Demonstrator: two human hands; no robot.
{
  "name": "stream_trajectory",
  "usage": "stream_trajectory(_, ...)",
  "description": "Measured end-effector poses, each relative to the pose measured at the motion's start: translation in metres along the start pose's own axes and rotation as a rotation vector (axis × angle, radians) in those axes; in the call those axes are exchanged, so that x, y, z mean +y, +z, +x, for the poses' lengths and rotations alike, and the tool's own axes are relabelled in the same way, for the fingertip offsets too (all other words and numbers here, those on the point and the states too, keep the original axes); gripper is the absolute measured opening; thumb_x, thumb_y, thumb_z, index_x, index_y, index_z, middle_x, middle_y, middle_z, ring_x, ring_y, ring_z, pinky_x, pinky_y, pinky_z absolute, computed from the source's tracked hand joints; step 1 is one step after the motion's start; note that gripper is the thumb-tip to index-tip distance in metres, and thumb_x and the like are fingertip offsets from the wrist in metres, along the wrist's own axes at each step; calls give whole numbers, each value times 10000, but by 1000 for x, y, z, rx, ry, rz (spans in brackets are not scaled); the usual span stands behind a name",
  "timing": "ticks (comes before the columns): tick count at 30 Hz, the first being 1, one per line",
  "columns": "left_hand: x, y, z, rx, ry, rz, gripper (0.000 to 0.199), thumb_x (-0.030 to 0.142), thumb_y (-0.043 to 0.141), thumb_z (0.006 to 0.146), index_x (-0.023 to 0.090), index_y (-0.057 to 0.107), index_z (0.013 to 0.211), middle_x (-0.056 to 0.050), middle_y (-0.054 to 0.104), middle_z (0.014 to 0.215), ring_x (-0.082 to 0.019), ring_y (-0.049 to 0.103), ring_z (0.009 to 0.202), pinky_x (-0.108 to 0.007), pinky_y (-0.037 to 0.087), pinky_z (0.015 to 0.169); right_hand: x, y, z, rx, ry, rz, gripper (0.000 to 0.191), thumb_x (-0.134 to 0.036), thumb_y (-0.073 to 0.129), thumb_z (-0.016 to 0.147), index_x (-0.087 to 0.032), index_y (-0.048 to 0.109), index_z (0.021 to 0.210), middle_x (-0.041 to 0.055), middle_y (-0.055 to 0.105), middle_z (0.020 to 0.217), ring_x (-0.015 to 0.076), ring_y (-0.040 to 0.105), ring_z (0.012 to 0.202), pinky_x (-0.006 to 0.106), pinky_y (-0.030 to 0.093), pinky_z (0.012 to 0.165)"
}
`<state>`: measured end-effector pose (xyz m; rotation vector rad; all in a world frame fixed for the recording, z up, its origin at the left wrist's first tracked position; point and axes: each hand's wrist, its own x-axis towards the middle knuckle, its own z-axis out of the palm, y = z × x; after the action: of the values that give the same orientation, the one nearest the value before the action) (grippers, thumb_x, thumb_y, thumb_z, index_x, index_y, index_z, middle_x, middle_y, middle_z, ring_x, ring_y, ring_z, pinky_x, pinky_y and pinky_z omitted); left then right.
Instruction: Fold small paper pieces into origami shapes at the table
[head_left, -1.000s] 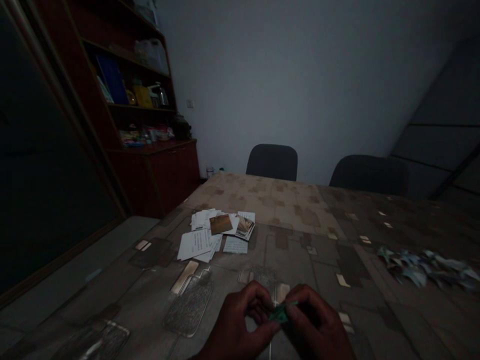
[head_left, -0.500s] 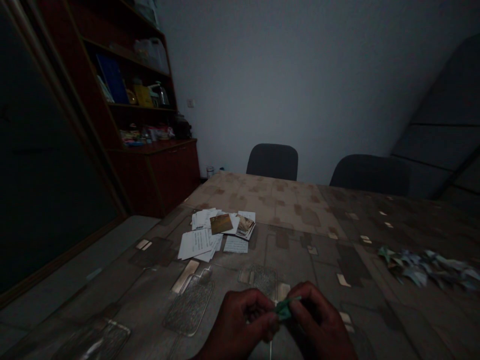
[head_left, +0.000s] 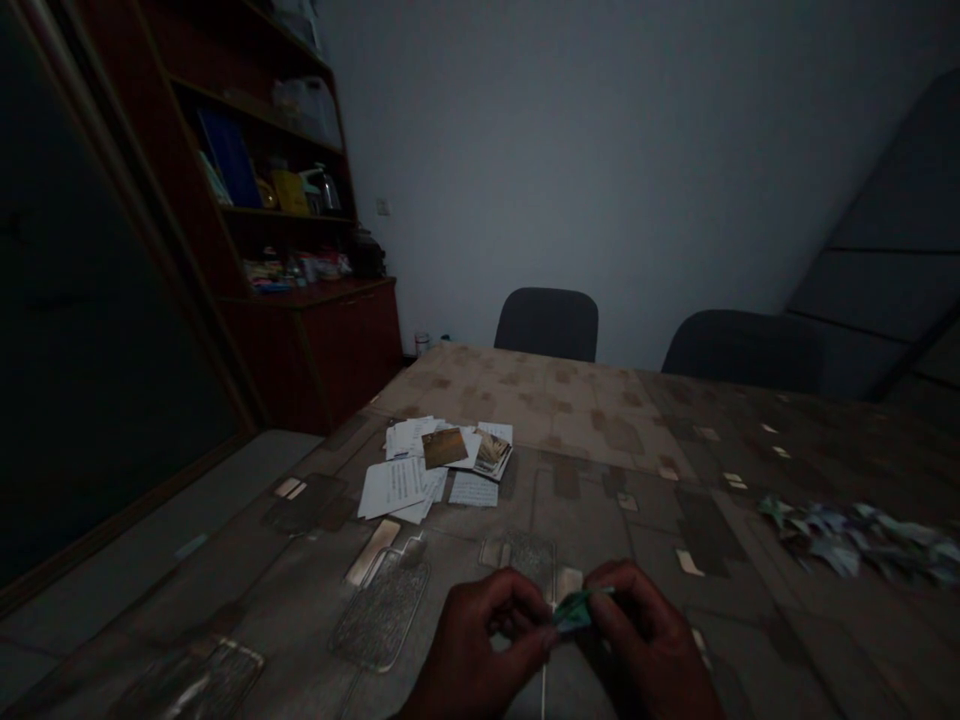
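Away from cards (head_left: 445,448), hands (head_left: 484,635) (head_left: 646,632) pinch green paper (head_left: 574,612) (edge (head_left: 600,592) protruding)

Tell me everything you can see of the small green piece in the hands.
The small green piece looks thin and paper-like, with paler and darker green areas. It appears folded or creased, a narrow edge running along its top. It is held over the patterned tablecloth, between the fingertips of the left hand and right hand, which partly cover it. Any markings are too dim to read.
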<state>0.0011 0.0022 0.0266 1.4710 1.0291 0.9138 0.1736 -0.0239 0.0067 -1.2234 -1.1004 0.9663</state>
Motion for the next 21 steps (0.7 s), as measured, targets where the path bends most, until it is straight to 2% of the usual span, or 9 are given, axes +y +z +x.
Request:
stream_trajectory(5,-2,0,2,37,-47,30,46,182,650,683,153,647,647,-29,658,612,-164,586,608,-258,429,595,1,-1,0,4,5,-20,342,-538,703,777,-214,634,693,-19,579,642,169,537,633,245,429,601)
stream_trajectory(12,-17,4,3,112,92,17,108,155,654,667,166,595,577,-43,678,612,-167,610,590,-246,458,566,-2,1,-1,6,-37,-25,346,-546,695,783,-221,629,685,-13,582,645,177,545,627,254,445,600)
stream_trajectory(16,-22,3,3,109,114,-70,114,172,664,694,170,585,611,-45,683,674,-171,627,649,-250,468,604,-5,1,2,64,-2,-21,351,-560,697,775,-226,636,687,-17,595,642,177,558,630,246,451,599)
stream_trajectory(21,-16,-1,4,112,48,-130,67,209,639,755,167,596,726,-21,641,686,-148,585,637,-245,460,604,-9,-2,6,147,34,-39,369,-589,716,739,-232,638,694,-24,564,593,184,555,600,254,461,567)
